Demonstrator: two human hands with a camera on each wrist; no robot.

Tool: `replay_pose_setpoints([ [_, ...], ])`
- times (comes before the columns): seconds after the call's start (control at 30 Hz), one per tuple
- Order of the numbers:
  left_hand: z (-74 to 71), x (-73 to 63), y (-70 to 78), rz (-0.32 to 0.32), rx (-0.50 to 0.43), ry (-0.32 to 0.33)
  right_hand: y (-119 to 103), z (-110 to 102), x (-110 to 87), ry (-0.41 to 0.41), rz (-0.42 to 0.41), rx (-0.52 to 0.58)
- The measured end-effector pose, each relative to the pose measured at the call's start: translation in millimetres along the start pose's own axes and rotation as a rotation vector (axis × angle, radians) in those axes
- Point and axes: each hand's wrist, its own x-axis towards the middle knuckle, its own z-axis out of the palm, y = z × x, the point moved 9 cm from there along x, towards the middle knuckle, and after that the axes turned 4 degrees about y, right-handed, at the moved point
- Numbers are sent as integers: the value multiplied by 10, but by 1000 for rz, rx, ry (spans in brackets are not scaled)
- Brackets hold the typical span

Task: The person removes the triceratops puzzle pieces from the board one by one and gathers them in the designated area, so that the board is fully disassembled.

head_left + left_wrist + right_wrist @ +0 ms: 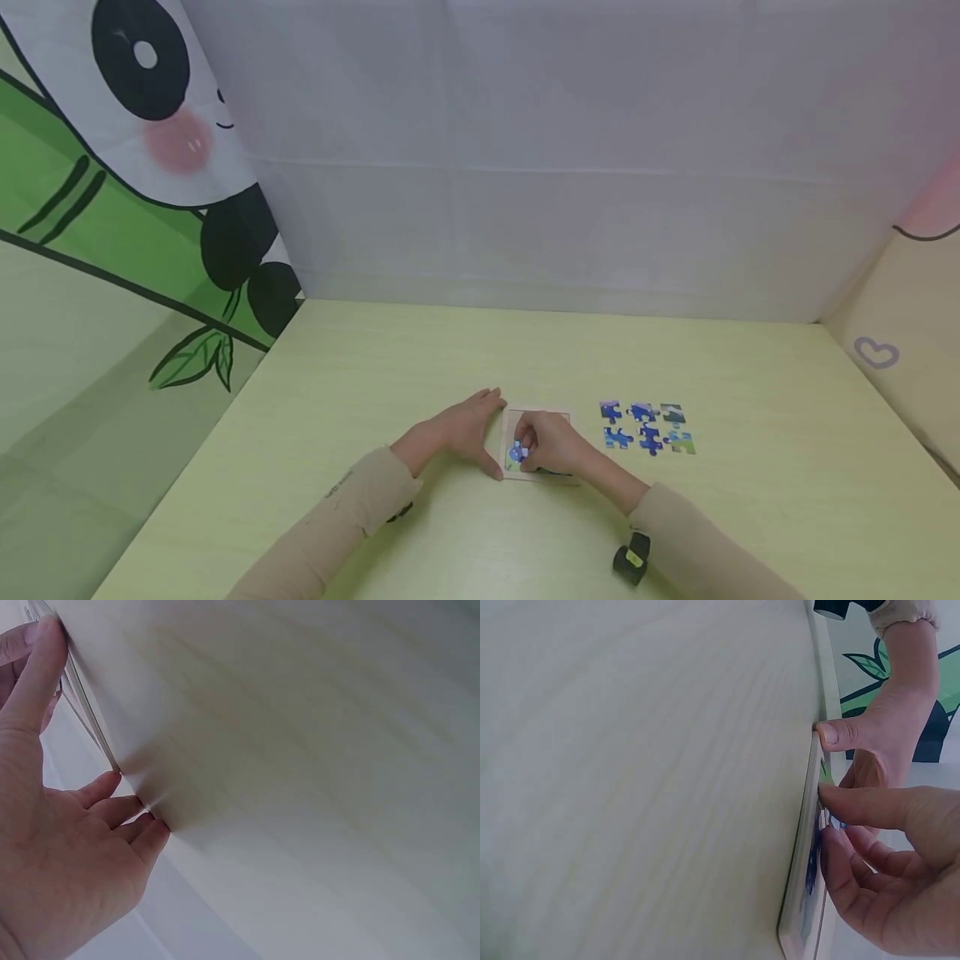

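A small light wooden puzzle tray (540,479) lies flat on the table, mostly covered by my right hand (553,442). That hand pinches a blue puzzle piece (517,452) between thumb and fingers at the tray's left part. My left hand (468,425) braces the tray's left edge, thumb near the lower corner and fingers spread toward the upper one. In the right wrist view, the tray's side (789,915) stands out beneath the right thumb and fingers (877,862). The left wrist view has the left fingertips (157,832) resting on the tabletop beside the tray.
Several loose puzzle pieces (648,437), blue and green, lie in two rows to the right of the tray. The pale wooden table (375,358) runs back to a white cloth wall (562,233). A panda-printed panel (180,150) stands at the left.
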Motion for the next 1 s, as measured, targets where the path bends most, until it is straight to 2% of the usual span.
replay_pose_setpoints([
  [0.23,-10,-9,5,-3,-19,5,-22,-33,0,23,-14,-7],
  [0.43,0,-18,-9,-19,-27,-3,-36,-38,-8,8,-42,14],
  [0.53,-4,-18,-5,-22,-24,-3,-15,-30,-2,-18,-47,63],
  [0.77,-6,-6,-5,-24,-15,1,58,-10,9,-89,2,228],
  [1.0,-1,-12,-7,-30,-13,-3,43,-54,10,-88,-23,256],
])
